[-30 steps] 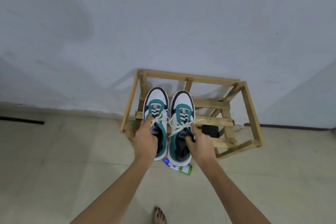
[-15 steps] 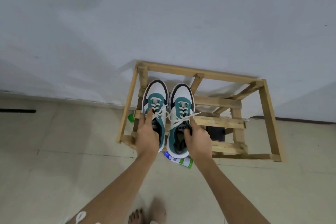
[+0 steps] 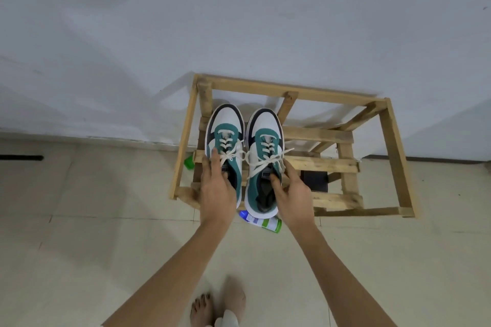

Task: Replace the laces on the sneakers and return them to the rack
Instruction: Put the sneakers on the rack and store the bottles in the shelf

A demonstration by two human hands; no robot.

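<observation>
pair: left sneaker [image 3: 225, 121] and right sneaker [image 3: 265, 125], white laces [image 3: 256, 162] tied, side by side over slats at 9 o'clock end of wooden rack [image 3: 292, 91], toes to 12 | left grip [image 3: 216, 190]: grasping left sneaker at collar | right grip [image 3: 293, 194]: grasping right sneaker, thumb inside opening | floor: bottle [image 3: 263, 223] at 6 o'clock of heels

tiled floor [image 3: 79, 220] with wooden rack [image 3: 318, 134] and tube [image 3: 261, 221], 2 sneakers [image 3: 265, 122] on rack slats

Head view looks steeply down, facing the rack [image 3: 393, 156].
</observation>
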